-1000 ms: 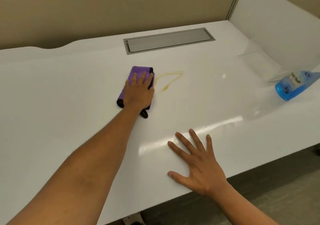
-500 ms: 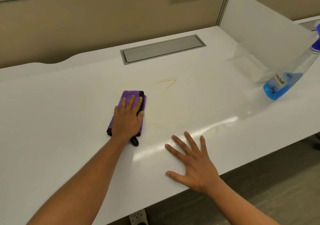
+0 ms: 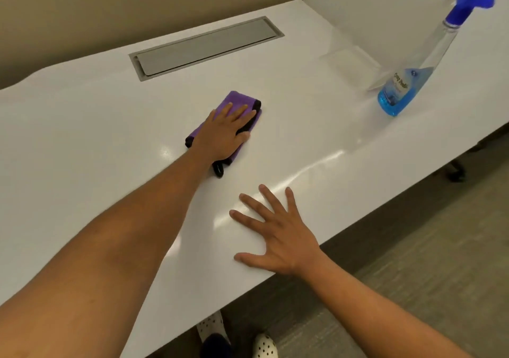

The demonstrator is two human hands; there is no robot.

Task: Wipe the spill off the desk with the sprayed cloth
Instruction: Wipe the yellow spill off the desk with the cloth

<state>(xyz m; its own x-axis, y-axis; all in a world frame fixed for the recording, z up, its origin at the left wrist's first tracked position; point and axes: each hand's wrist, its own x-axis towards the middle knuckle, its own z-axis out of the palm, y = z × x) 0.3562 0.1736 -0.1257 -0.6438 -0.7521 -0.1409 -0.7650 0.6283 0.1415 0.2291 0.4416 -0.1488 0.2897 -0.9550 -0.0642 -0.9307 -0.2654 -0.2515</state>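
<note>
A folded purple cloth [image 3: 237,100] with black trim lies on the white desk [image 3: 82,137], a little in front of the grey hatch. My left hand [image 3: 225,134] presses flat on top of the cloth, fingers pointing away from me and covering most of it. A black loop of the cloth sticks out near my wrist. My right hand [image 3: 278,236] rests flat on the desk near its front edge, fingers spread, holding nothing. No yellow streak shows on the desk around the cloth.
A spray bottle [image 3: 399,90] with blue liquid and a blue trigger head stands at the right. A grey hatch cover [image 3: 206,46] is set into the desk at the back. A white divider panel [image 3: 371,13] rises at the back right. My spotted shoes [image 3: 264,344] show below the desk edge.
My left hand dragged the cloth toward me over the yellow streak, then pushed it away again across the leftover marks. The streak is no longer visible. My right hand stayed planted.
</note>
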